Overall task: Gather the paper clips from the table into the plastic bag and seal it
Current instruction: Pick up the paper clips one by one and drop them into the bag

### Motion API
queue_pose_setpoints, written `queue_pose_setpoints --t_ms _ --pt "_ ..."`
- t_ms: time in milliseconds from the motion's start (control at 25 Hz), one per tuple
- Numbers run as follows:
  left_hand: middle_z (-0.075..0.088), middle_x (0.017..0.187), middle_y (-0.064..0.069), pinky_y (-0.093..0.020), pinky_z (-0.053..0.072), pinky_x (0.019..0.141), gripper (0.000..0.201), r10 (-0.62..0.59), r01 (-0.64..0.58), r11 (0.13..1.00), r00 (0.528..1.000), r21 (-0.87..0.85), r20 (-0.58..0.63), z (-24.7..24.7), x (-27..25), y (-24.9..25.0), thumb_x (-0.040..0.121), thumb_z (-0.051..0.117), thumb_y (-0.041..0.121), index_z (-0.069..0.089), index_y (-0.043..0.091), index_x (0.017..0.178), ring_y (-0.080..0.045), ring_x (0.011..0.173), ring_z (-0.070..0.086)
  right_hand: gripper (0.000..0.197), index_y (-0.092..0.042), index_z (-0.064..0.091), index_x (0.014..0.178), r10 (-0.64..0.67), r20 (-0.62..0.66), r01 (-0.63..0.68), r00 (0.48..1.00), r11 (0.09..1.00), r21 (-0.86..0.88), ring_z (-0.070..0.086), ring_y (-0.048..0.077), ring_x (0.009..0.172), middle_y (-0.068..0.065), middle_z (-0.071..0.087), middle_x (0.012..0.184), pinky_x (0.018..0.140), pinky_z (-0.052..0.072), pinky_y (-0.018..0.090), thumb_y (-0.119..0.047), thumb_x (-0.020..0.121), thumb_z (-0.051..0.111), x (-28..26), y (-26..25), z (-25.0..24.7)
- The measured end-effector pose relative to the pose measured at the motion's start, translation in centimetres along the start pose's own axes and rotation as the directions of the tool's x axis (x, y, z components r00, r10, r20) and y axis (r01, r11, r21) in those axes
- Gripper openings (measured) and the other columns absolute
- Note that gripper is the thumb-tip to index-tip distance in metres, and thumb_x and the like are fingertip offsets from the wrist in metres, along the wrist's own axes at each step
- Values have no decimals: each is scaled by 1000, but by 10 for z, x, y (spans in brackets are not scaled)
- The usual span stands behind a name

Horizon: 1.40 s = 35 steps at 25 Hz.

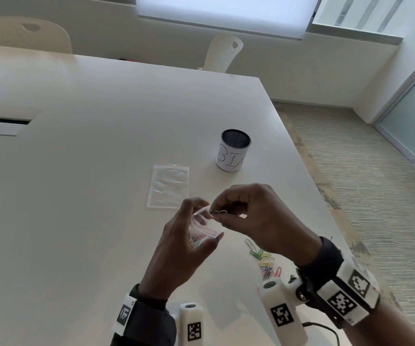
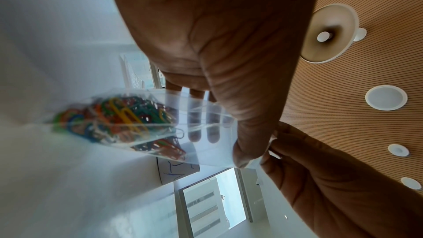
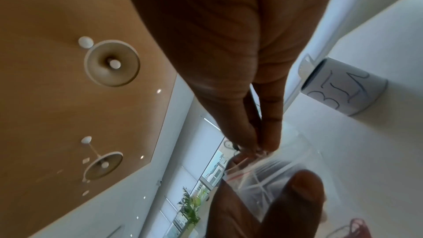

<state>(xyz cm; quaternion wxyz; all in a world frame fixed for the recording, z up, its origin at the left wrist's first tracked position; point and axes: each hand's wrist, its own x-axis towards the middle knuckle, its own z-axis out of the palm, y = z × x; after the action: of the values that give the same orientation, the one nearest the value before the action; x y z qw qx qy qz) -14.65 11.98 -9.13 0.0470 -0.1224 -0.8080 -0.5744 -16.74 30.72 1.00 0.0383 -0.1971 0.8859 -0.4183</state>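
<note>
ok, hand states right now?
Left hand: holding the bag, mouth open.
Right hand: pinching a clip at the bag's mouth.

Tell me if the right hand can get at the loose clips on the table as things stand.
Probably yes, once freed: the right hand pinches a clip at the bag mouth, and the loose clips lie uncovered beneath its wrist.

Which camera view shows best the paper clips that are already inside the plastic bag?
The left wrist view: the coloured paper clips show heaped through the clear plastic bag that the left hand holds. The head view shows only a small coloured blur behind that hand. In the right wrist view, clips inside cannot be made out.
</note>
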Motion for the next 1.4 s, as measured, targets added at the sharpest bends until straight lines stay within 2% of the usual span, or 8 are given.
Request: queue_pose_setpoints --t_ms 160,360,560,720,920,1000,1120,1400 --pt "70 105 11 -16 56 72 54 -12 12 1000 1000 4 -6 -1 0 1 87 86 25 51 41 124 -9 93 72 10 -17 84 96 -21 41 23 999 998 -61 77 3 79 -7 81 85 78 63 26 -11 89 81 3 -1 3" --pt "67 109 16 -13 55 77 52 26 -26 1000 1000 13 -9 0 -1 -1 87 86 26 52 34 126 -8 105 67 12 -17 85 95 16 -109 -24 994 997 -78 76 -2 78 -10 81 85 77 59 11 -8 87 83 -2 17 -18" --pt "67 109 16 -14 56 76 53 39 -39 999 999 8 -3 1 0 -3 87 87 26 52 34 127 -9 103 68 11 -24 81 102 170 -16 -168 985 946 -278 73 0 86 -15 77 97 82 63 27 -27 92 80 -32 80 -21" --pt "66 108 16 -17 58 76 53 45 -45 999 999 7 -1 2 0 -2 87 88 24 52 33 126 -5 105 67 24 -35 74 115 153 168 -78 974 920 -384 59 -2 113 -23 63 124 99 52 20 -44 94 73 -54 108 -1" --pt "67 107 16 -11 55 74 52 34 -34 999 999 -5 -9 0 0 0 86 88 24 53 34 124 -5 104 68 8 -25 69 95 95 156 -13 983 890 -457 57 1 95 -17 60 104 83 53 23 -30 100 66 -64 114 3" --pt "68 107 14 -8 53 74 52 32 -32 999 999 -8 -12 0 1 0 86 88 22 53 33 123 -6 104 68 14 -29 68 108 159 168 -64 973 882 -467 58 -1 97 -19 58 112 85 50 20 -40 100 64 -68 111 -8" --pt "69 108 12 -6 51 75 51 37 -36 999 999 2 -14 0 1 0 86 87 22 54 29 124 -5 103 68 56 -42 55 138 270 275 -76 923 827 -557 49 -5 118 -26 48 132 98 48 19 -63 88 67 -79 105 -19" --pt "68 107 12 -7 52 76 51 44 -44 999 999 -1 -9 -1 0 0 86 87 23 54 29 124 -6 103 68 16 -28 72 110 171 161 -65 972 854 -515 60 7 101 -12 61 113 87 50 21 -18 101 63 -86 95 16"
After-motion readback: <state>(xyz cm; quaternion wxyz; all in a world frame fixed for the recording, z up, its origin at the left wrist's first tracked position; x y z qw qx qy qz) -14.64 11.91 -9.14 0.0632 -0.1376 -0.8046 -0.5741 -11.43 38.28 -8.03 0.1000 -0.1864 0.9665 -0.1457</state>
